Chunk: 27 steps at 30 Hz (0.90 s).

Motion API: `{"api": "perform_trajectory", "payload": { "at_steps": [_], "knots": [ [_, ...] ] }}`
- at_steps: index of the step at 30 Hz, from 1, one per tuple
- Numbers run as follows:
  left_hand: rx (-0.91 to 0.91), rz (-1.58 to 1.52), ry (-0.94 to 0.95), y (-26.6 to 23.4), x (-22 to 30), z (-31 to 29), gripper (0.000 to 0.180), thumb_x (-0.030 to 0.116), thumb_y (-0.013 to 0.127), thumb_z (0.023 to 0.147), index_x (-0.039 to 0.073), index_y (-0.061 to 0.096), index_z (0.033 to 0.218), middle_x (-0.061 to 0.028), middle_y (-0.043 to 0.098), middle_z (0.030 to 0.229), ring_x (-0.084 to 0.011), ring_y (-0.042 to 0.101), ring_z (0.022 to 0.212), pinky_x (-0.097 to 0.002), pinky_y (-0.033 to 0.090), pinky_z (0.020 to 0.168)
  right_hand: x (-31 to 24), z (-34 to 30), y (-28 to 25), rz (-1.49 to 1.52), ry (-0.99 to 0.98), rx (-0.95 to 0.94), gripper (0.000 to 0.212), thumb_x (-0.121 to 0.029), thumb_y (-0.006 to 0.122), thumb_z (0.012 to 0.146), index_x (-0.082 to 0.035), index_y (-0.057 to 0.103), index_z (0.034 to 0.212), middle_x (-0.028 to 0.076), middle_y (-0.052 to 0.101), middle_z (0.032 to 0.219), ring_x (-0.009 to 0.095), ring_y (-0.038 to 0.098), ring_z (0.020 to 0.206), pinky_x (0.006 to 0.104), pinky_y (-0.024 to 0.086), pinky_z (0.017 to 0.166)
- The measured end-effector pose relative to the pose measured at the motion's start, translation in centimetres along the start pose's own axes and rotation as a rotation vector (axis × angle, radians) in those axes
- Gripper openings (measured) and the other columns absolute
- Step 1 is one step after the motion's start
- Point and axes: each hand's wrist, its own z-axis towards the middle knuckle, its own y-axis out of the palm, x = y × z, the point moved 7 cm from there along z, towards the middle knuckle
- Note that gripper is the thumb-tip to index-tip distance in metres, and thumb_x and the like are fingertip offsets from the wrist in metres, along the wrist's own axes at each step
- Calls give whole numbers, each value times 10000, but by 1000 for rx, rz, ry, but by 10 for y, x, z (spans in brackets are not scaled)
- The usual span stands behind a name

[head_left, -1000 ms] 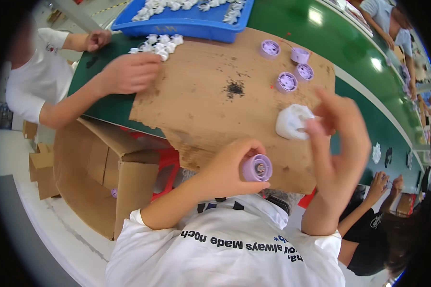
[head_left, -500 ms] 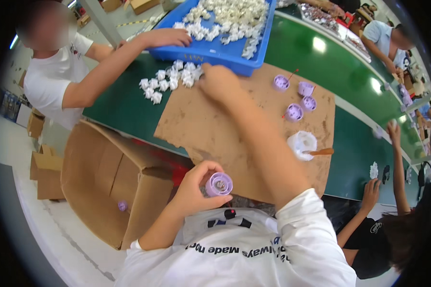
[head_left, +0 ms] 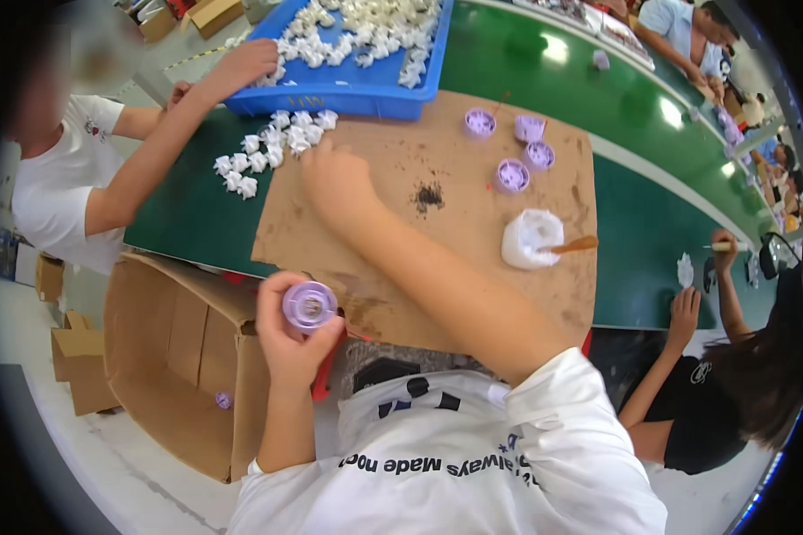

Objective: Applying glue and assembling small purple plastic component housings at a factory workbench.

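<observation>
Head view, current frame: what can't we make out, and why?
- Head view: whether the right hand holds one of the white parts; its own fingers hide the tips.
- Head view: far end of the blue tray; cut off by the top edge.
- Head view: fine detail inside the purple cup in the left hand; too small.
</observation>
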Motion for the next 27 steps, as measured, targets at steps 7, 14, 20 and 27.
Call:
{"api": "perform_trajectory", "payload": {
  "at_steps": [7, 14, 20, 27],
  "knots": [
    [200, -40, 457, -24, 47, -7, 617, 499, 615, 754, 1, 463, 1086, -117, 502, 951, -237, 493, 867, -371, 420, 806, -43, -87, -62, -399, -290, -141, 168, -233, 563, 742, -94, 579, 835, 80, 475, 747, 238, 478, 655, 393, 311, 503],
    [53, -427, 356, -48, 45, 25, 617, 512, 511, 819, -16, 455, 1134, -125, 458, 1043, -237, 451, 936, -372, 383, 847, -83, -192, -175, -316, -554, -146, 215, -189, 510, 750, -15, 584, 851, 127, 535, 790, 238, 476, 633, 348, 337, 498],
    [91, -153, 111, 6, 5, 25, 490, 13, 611, 743, -18, 472, 1212, -101, 539, 1109, -209, 554, 1003, -344, 477, 884, -49, -177, -195, 237, -379, -137, 185, -175, 535, 729, -28, 576, 834, 125, 550, 795, 234, 499, 643, 348, 341, 489],
    [-352, -1, 74, 99, -3, -7, 560, -10, 776, 609, 11, 557, 1124, -111, 500, 1110, -197, 526, 1028, -301, 446, 871, 85, -177, -171, 1094, 166, -132, 254, -55, 679, 756, 3, 578, 981, 115, 604, 869, 203, 607, 727, 323, 501, 597]
  ]
}}
